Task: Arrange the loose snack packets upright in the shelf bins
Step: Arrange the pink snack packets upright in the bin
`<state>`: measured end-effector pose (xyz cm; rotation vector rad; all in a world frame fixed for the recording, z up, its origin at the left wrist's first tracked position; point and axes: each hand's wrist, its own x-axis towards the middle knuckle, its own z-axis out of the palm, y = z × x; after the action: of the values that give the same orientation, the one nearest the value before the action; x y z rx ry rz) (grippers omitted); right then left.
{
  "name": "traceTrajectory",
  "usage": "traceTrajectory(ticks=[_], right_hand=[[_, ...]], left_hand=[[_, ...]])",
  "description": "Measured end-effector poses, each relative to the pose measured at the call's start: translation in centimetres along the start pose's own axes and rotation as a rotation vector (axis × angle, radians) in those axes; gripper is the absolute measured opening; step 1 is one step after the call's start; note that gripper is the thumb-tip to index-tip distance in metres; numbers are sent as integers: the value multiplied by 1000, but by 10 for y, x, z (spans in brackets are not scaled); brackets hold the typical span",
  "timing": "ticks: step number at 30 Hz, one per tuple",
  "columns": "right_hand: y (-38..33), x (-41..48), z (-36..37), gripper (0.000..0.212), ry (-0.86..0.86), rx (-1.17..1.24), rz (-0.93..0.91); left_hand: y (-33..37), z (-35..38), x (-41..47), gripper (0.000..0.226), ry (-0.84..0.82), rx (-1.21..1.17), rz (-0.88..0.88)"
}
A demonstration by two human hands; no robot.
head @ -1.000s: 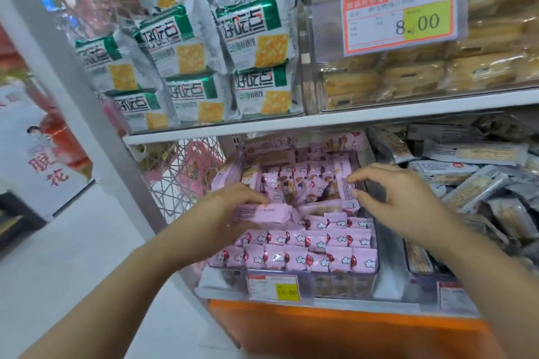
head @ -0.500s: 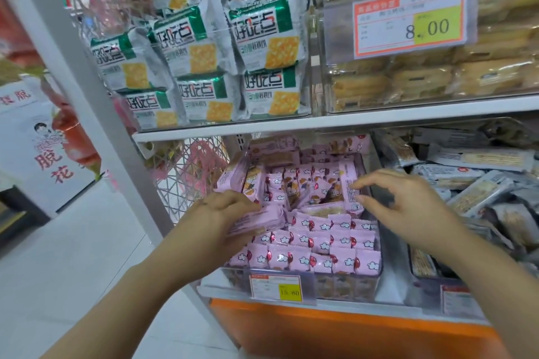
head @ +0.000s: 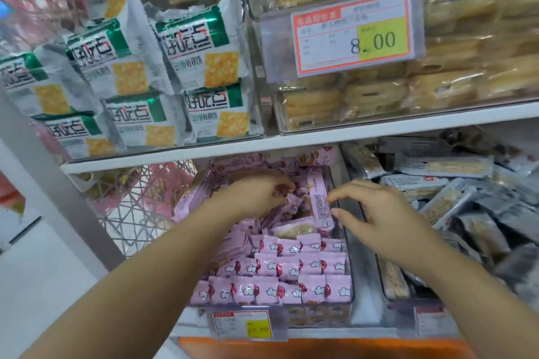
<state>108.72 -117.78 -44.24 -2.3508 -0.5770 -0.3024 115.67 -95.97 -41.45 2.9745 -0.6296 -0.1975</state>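
Pink snack packets (head: 287,268) stand upright in rows at the front of the lower shelf's (head: 364,328) clear bin (head: 348,304), jumbled behind, one long packet (head: 319,198) on end against its right wall, right hand (head: 376,213) spread loose beside it, left hand (head: 256,192) curled among loose ones, grip unclear.

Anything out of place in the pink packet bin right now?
Yes. The front pink packets stand in neat rows, but behind them one packet lies flat, and the heap by the left hand is jumbled. Grey packets to the right lie loose too.
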Motion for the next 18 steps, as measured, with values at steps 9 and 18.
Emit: traceTrajectory(ticks=[9,18], right_hand=[[0,2,0,21,-15,-3,0],[-2,5,4,22,2,3,-4]], left_hand=[[-5,4,20,30,17,171,58],[-10,9,14,13,54,177,108]])
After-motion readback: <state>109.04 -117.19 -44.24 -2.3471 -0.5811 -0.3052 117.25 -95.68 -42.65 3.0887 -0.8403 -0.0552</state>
